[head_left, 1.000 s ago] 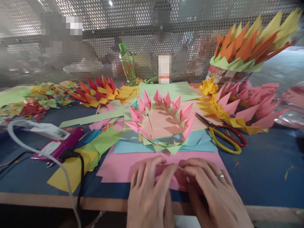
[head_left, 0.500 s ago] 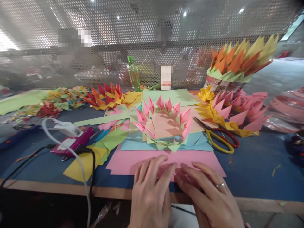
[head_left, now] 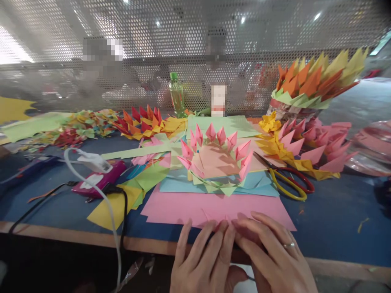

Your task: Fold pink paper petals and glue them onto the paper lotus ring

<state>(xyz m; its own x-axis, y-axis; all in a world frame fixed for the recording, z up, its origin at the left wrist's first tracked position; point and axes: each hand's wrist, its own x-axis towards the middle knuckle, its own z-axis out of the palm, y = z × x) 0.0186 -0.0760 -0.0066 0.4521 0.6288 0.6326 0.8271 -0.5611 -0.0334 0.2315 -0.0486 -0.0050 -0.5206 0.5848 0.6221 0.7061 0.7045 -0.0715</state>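
Observation:
At the table's near edge, my left hand (head_left: 204, 252) and my right hand (head_left: 269, 248) meet fingertip to fingertip over a small folded piece of pink paper (head_left: 206, 214). Both pinch it, and most of it hides under the fingers. A ring sits on one right finger. Just beyond lies a stack of pink sheets (head_left: 177, 203), with blue sheets (head_left: 174, 183) farther back. On these stands a paper ring (head_left: 226, 188) of pale green folds with upright pink points.
Scissors (head_left: 293, 185) lie right of the stack. A purple power bank (head_left: 104, 179) with a white cable (head_left: 102, 195) is at left. Folded pink and yellow pieces (head_left: 311, 152) and an orange-yellow paper flower (head_left: 308, 81) stand at right. A green bottle (head_left: 176, 95) is behind.
My left hand has drawn back slightly, and its fingertips have come together against the right ones at the pink paper. The view shifted a little; yellow paper shows at far left.

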